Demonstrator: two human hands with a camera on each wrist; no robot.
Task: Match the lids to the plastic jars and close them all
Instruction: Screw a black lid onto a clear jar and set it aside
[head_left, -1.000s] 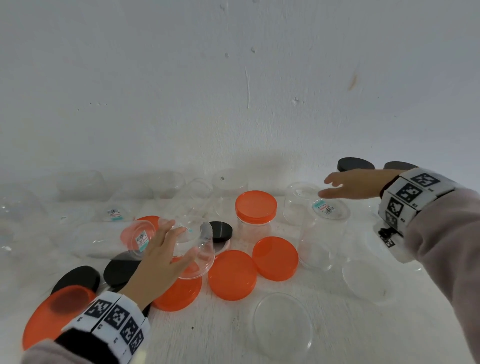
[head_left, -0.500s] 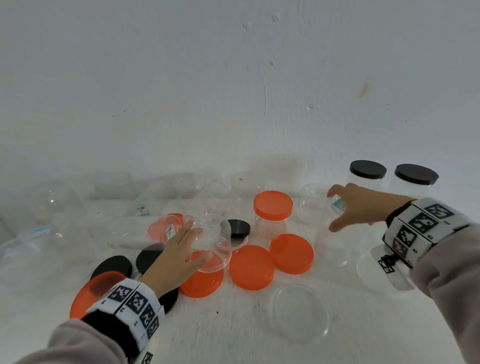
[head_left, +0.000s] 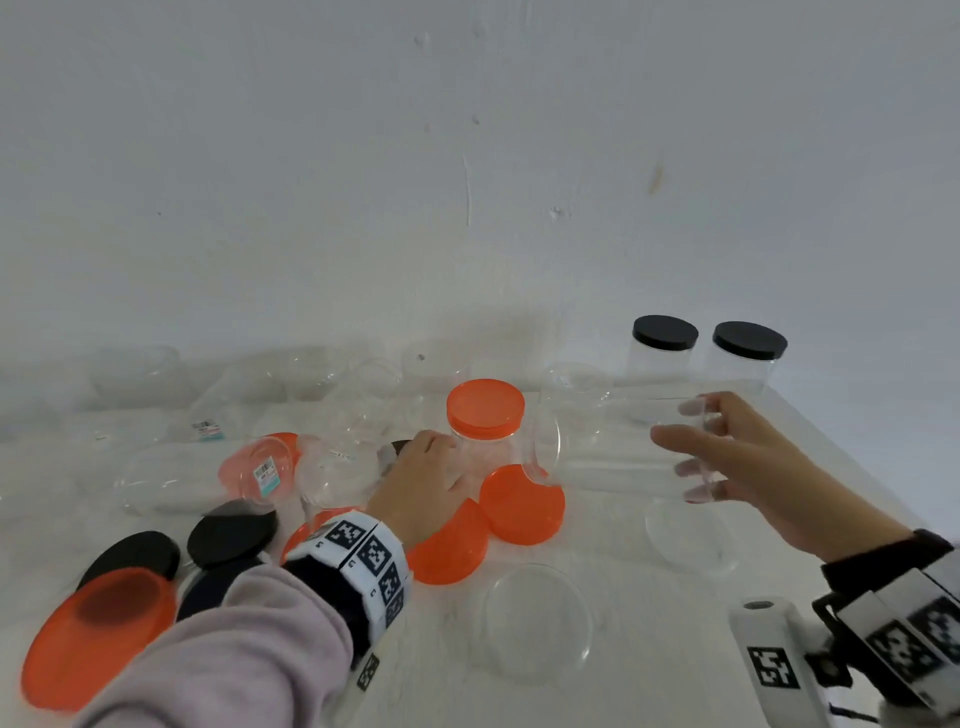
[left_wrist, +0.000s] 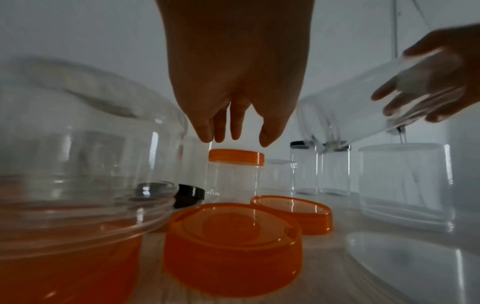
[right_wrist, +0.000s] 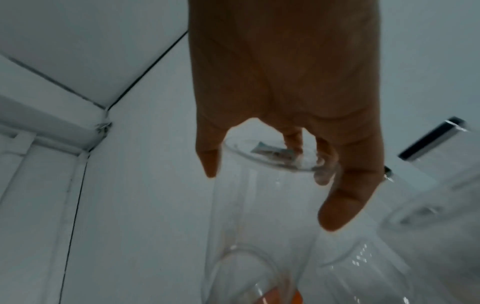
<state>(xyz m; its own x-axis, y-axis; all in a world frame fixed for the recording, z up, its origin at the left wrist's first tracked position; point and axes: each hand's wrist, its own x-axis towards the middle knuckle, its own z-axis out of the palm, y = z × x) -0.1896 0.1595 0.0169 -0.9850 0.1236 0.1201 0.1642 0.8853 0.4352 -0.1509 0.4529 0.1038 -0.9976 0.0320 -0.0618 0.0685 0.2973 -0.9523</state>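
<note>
My right hand (head_left: 696, 452) grips a tall clear jar (head_left: 613, 447) by its base and holds it on its side above the table, mouth towards the left. The right wrist view shows the thumb and fingers (right_wrist: 337, 205) wrapped around that jar (right_wrist: 259, 216). My left hand (head_left: 441, 460) hovers with straight fingers and holds nothing, just above two loose orange lids (head_left: 522, 506) and in front of an upright jar closed with an orange lid (head_left: 485, 405). In the left wrist view the left hand (left_wrist: 233, 139) points at that jar's orange lid (left_wrist: 235, 158).
Two jars with black lids (head_left: 665, 332) stand at the back right. Clear lids (head_left: 535, 618) lie near me. Several open clear jars (head_left: 337, 467) lie and stand to the left and along the wall. Black lids (head_left: 231, 535) and a large orange lid (head_left: 93, 634) lie at the front left.
My left hand let go of the clear jar on the left and moved right over the orange lids. My right hand took the tall clear jar, lifted it and tipped it sideways.
</note>
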